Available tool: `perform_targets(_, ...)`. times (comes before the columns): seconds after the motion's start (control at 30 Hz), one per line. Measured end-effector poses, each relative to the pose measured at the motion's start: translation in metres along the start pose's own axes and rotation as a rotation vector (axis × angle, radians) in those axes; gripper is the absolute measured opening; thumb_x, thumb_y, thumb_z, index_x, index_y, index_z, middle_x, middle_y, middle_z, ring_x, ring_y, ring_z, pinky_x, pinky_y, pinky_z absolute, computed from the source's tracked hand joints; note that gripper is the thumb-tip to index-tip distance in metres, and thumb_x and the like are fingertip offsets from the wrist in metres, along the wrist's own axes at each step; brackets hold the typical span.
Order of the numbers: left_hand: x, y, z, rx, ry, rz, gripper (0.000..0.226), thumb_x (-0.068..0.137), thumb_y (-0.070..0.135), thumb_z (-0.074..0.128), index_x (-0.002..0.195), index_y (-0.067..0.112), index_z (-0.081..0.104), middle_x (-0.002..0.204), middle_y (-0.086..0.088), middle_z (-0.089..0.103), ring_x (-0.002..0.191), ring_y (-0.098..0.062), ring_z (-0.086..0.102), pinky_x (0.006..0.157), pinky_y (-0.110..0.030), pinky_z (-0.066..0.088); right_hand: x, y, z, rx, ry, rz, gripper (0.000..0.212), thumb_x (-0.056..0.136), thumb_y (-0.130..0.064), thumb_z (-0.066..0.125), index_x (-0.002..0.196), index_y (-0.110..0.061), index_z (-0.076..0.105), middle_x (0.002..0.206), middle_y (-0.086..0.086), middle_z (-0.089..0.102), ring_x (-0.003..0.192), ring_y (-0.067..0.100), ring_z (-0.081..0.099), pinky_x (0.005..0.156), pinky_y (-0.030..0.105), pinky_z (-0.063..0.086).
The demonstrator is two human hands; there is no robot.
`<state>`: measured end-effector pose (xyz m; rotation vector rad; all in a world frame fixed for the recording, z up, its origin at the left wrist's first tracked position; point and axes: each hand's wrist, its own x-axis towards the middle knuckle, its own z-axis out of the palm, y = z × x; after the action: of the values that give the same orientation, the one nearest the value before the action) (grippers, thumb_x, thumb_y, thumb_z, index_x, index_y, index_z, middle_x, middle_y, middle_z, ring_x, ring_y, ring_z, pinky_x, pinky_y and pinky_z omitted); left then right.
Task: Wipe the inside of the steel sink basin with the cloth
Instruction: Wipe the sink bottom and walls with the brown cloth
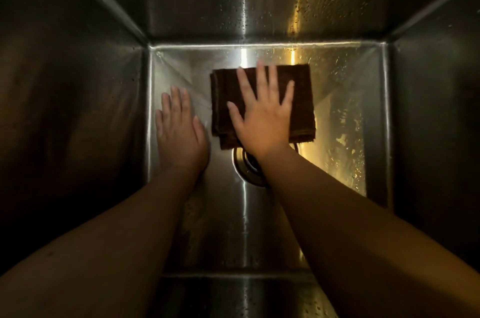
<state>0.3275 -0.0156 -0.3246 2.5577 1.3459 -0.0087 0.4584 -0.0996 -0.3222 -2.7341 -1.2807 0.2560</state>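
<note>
While the right hand point(262, 112) lies flat on the dark brown folded cloth point(301, 99), its grip open and fingers spread, that cloth sits on the floor of the deep steel sink basin point(350, 99) near the far wall, its near edge reaching the round metal drain point(246, 165). The left hand point(179, 130), grip open too, rests flat just beside the cloth.

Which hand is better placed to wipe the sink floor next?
Right. The right hand lies flat, fingers spread, on the cloth, ready to push it. The left hand rests on the bare sink floor beside the cloth.
</note>
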Motion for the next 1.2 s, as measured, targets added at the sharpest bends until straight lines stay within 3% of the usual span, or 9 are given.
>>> perform_targets(0.2, 0.002, -0.001, 0.0, 0.019, -0.019, 0.005, 0.062, 0.094, 0.031, 0.026, 0.151, 0.009, 0.017, 0.159, -0.011, 0.009, 0.146, -0.026, 0.003, 0.117, -0.039, 0.0, -0.041, 0.054, -0.004, -0.04, 0.034, 0.019, 0.066, 0.095, -0.053, 0.034, 0.143, -0.008, 0.038, 0.15, 0.021, 0.033, 0.145, 0.033, 0.019, 0.115, 0.059, 0.015)
perform_targets(0.33, 0.002, 0.0, 0.002, 0.028, -0.02, -0.002, 0.063, 0.093, 0.032, 0.028, 0.151, 0.011, 0.017, 0.159, -0.01, 0.009, 0.147, -0.025, 0.002, 0.117, -0.039, 0.0, -0.032, 0.047, -0.004, -0.03, 0.061, 0.049, 0.055, 0.096, -0.045, 0.038, 0.137, -0.008, 0.046, 0.147, 0.022, 0.038, 0.143, 0.034, 0.025, 0.114, 0.059, 0.015)
perform_targets(0.5, 0.002, 0.0, 0.003, 0.026, -0.011, -0.005, 0.063, 0.092, 0.032, 0.029, 0.151, 0.012, 0.018, 0.159, -0.009, 0.01, 0.147, -0.024, 0.002, 0.117, -0.038, -0.002, -0.007, 0.053, -0.009, 0.056, 0.127, 0.038, 0.049, 0.099, -0.038, 0.032, 0.14, -0.016, 0.044, 0.149, 0.021, 0.034, 0.143, 0.033, 0.022, 0.116, 0.053, 0.01)
perform_targets(0.67, 0.002, -0.001, 0.005, 0.019, 0.005, -0.003, 0.064, 0.091, 0.033, 0.028, 0.151, 0.012, 0.018, 0.159, -0.008, 0.011, 0.147, -0.023, 0.003, 0.117, -0.038, -0.001, 0.042, 0.058, -0.018, 0.071, 0.216, 0.219, 0.046, 0.099, -0.034, 0.035, 0.143, -0.022, 0.041, 0.144, 0.02, 0.036, 0.136, 0.034, 0.03, 0.115, 0.048, 0.017)
perform_targets(0.83, 0.002, -0.001, 0.005, 0.015, 0.006, -0.005, 0.066, 0.09, 0.036, 0.024, 0.152, 0.013, 0.018, 0.159, -0.007, 0.011, 0.147, -0.023, 0.002, 0.117, -0.038, -0.001, 0.028, 0.067, -0.018, 0.017, 0.083, 0.164, 0.058, 0.098, -0.049, 0.03, 0.151, -0.027, 0.023, 0.155, 0.017, 0.022, 0.145, 0.031, 0.012, 0.116, 0.054, 0.003)
perform_targets(0.97, 0.003, -0.001, 0.002, 0.018, -0.008, -0.003, 0.065, 0.09, 0.036, 0.024, 0.151, 0.013, 0.018, 0.159, -0.008, 0.011, 0.147, -0.023, 0.003, 0.117, -0.038, -0.001, -0.018, 0.079, -0.019, -0.012, -0.006, 0.203, 0.064, 0.097, -0.055, 0.025, 0.153, -0.03, 0.009, 0.159, 0.016, 0.007, 0.148, 0.031, -0.002, 0.116, 0.057, 0.001)
perform_targets(1.2, 0.002, 0.0, 0.002, 0.021, -0.001, 0.001, 0.065, 0.091, 0.036, 0.024, 0.151, 0.012, 0.019, 0.159, -0.009, 0.012, 0.147, -0.024, 0.003, 0.117, -0.037, -0.002, -0.061, 0.091, -0.017, -0.037, -0.046, 0.205, 0.067, 0.094, -0.056, 0.024, 0.154, -0.03, 0.009, 0.16, 0.014, 0.007, 0.148, 0.029, -0.003, 0.116, 0.056, -0.001)
